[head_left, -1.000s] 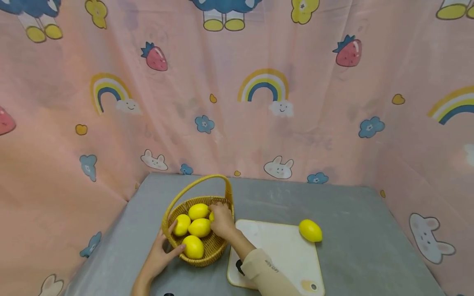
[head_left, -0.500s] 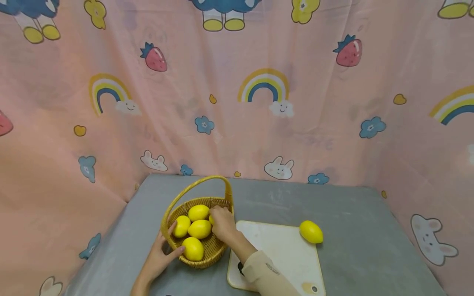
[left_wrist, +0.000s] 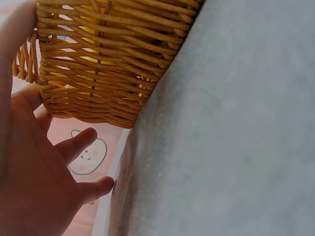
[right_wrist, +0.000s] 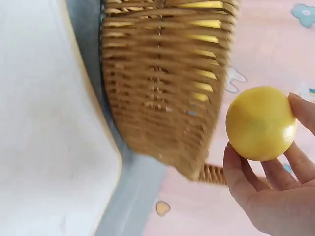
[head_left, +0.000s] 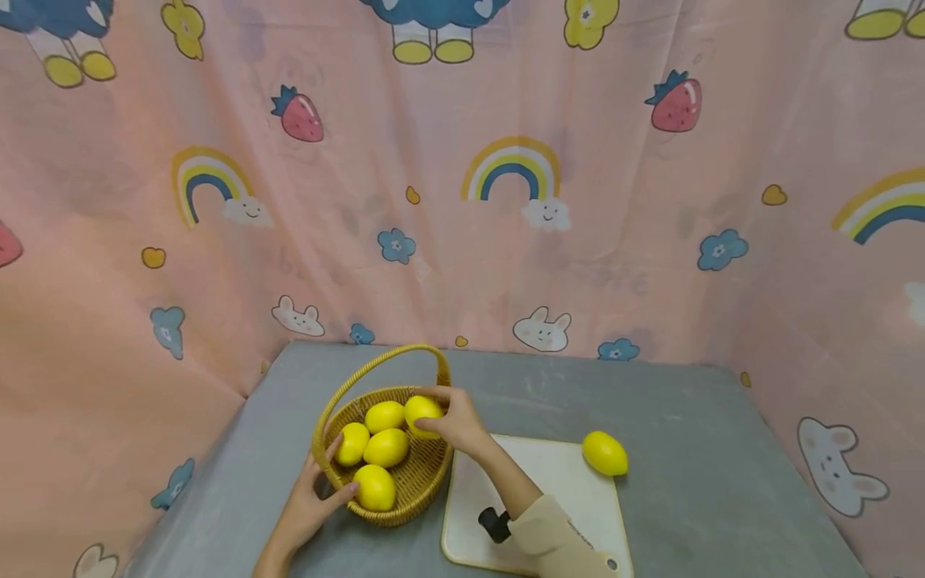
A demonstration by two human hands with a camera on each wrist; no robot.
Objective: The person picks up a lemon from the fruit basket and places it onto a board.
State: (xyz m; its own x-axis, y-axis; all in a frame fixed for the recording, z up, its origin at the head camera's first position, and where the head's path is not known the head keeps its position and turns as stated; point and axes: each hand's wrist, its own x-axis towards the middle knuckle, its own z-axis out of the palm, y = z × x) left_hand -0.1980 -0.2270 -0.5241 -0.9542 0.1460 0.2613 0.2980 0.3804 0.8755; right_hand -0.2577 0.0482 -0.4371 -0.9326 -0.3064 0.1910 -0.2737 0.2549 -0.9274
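A yellow wicker basket [head_left: 415, 474] with a tall handle stands on the grey table, several lemons inside, one of them [head_left: 375, 487] near its front rim. My left hand [head_left: 307, 502] grips the basket's left rim, thumb and fingers over the edge; in the left wrist view two fingers of the hand [left_wrist: 44, 157] spread below the wicker wall [left_wrist: 98, 64]. At the basket's back right, my right hand [head_left: 458, 419] pinches a lemon [head_left: 422, 416] between thumb and fingers. The right wrist view shows that lemon [right_wrist: 261, 123] raised beside the rim in the hand [right_wrist: 285, 201].
Right of the basket lies a white cutting board [head_left: 556, 482], partly under the right forearm. One lemon [head_left: 605, 453] sits at its back right corner. A black object [head_left: 495, 525] shows by the right wrist. A pink patterned curtain [head_left: 462, 281] surrounds the table [head_left: 694, 449].
My right hand has lifted the lemon up from inside the basket and moved slightly right. My left hand has stayed at the rim.
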